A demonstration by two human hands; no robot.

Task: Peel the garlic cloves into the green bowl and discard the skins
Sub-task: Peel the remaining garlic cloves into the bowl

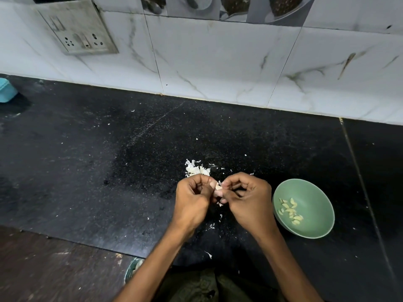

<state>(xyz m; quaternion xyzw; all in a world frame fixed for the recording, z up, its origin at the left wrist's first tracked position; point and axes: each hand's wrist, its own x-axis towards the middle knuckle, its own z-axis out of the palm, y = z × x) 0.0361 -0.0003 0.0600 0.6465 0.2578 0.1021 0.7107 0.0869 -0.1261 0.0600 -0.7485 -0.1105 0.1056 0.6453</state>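
Both hands meet above the black counter (109, 171), fingers curled in — the left hand (194, 200) and right hand (246, 201) pinch one small garlic clove (218, 187) between their fingertips. Which way the clove's long axis runs is too hidden to tell. A pile of skins (196, 168) lies just beyond the hands. The green bowl (314, 192) — peeled cloves (291, 211) inside — sits near the right hand.
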